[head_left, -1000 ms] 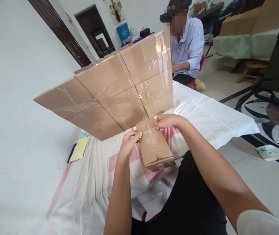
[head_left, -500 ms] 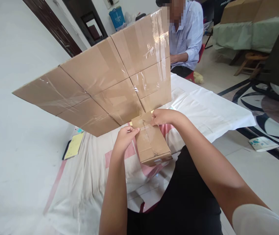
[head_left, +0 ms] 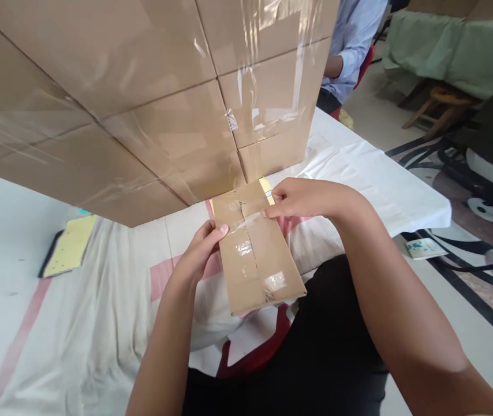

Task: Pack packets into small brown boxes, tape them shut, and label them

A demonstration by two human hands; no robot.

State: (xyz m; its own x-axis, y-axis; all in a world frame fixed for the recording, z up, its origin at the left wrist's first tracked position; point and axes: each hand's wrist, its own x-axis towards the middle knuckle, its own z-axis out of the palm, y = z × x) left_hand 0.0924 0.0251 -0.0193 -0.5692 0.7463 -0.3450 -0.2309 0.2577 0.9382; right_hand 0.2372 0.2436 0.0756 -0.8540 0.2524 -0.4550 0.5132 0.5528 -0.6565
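Observation:
A small cardboard box (head_left: 257,260) lies in front of me with its taped top face up and a seam running down its middle. My left hand (head_left: 205,245) grips its left edge, thumb on the top face and the other fingers mostly hidden below. At the far right edge, my right hand (head_left: 301,199) is closed, its thumb side against the box and its fingers curled. A little yellow paper (head_left: 265,186) shows beside the box, near the right hand.
Behind the box stands a tall cardboard panel (head_left: 164,127) covered in clear tape. A pale cloth (head_left: 116,300) covers the table. A yellow pad (head_left: 68,245) lies at the left. Beyond the panel sits a person in a light blue shirt (head_left: 354,52). A wooden stool (head_left: 441,104) stands farther right.
My view has tipped down and closer, so the panel looks larger. The box's near end face no longer shows; its top faces me more fully. Both hands stay at its sides.

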